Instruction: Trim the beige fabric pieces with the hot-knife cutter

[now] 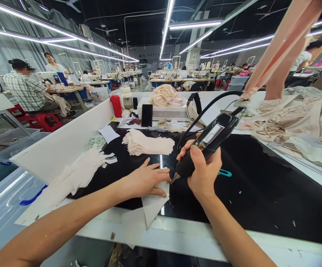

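Observation:
My left hand (pixel 149 180) lies spread and flat on a pale fabric piece (pixel 155 204), pressing it to the black table top (pixel 250 193). My right hand (pixel 204 170) is wrapped round a black corded hand-held electric cutter (pixel 211 139). The cutter is tilted, its pointed tip down at the fabric's right edge, close to my left fingertips. Whether the tip touches the cloth I cannot tell. A stack of pale fabric pieces (pixel 149 142) lies just beyond my left hand. Another pile of pale pieces (pixel 80 172) is to the left.
A pink fabric strip (pixel 272 52) holds up the cutter's cord end. Behind the stack stand a phone (pixel 146 115) and a white box (pixel 163 112). A turquoise clip-shaped object (pixel 225 172) lies right of my right hand. Beige garments (pixel 297 122) are heaped at right.

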Demonstrator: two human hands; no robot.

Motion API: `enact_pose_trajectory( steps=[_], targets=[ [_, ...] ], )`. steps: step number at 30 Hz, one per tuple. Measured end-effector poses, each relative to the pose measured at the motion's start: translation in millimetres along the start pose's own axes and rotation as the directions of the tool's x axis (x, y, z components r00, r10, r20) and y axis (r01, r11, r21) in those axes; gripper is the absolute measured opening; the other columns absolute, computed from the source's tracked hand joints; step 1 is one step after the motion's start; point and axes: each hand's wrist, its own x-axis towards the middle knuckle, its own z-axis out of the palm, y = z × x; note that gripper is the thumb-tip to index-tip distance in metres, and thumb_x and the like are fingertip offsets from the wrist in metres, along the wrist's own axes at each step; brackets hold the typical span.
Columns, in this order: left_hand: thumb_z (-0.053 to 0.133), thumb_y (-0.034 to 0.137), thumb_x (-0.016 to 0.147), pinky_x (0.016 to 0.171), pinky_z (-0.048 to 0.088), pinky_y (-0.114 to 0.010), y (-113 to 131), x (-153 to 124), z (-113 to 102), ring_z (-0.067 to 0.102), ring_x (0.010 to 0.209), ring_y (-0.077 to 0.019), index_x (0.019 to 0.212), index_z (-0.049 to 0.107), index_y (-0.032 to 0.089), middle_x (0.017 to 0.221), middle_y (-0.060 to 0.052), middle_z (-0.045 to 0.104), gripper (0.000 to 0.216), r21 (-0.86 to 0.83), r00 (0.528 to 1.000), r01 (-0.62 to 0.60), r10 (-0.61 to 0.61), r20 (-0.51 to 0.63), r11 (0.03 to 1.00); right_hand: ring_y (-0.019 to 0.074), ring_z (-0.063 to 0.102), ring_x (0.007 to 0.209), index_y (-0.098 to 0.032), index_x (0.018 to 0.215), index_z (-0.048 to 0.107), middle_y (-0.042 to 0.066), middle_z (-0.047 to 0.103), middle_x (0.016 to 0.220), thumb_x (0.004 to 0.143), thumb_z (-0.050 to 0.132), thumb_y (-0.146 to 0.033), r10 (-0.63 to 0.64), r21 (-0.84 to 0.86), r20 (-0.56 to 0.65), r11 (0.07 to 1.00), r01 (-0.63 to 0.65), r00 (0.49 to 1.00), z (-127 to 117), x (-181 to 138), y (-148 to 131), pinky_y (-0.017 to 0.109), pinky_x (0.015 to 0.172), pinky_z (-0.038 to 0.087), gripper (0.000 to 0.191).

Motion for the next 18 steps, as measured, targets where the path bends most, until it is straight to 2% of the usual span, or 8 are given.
enact_pose_trajectory(
  steps=[14, 18],
  targets=[
    [0.078, 0.049, 0.099, 0.124, 0.017, -0.085, 2.6, 0.9, -2.3, 0.042, 0.157, -0.0467, 0.136, 0.068, 0.031, 0.166, -0.006, 0.053, 0.043, -0.018, 1.000, 0.000, 0.000, -0.001, 1.000, 0.0116, 0.064, 0.060, -0.026, 0.101, 0.061, -0.005, 0.070, 0.083, 0.089, 0.083, -0.038, 0.014, -0.061, 0.034, 0.998, -0.012, 0.999, -1.1, -4.7, 4.4, 0.027, 0.058, 0.058, 0.027],
    [0.080, 0.048, 0.098, 0.124, 0.016, -0.086, 3.1, 2.1, -3.3, 0.041, 0.157, -0.0480, 0.139, 0.067, 0.030, 0.168, -0.006, 0.051, 0.047, -0.010, 1.000, 0.015, -0.015, 0.019, 1.000, 0.0116, 0.063, 0.058, -0.026, 0.101, 0.061, -0.005, 0.069, 0.081, 0.088, 0.084, -0.037, 0.029, -0.025, 0.020, 0.999, -0.029, 0.999, -1.0, -4.6, -0.9, 0.027, 0.055, 0.057, 0.029]
  ],
)
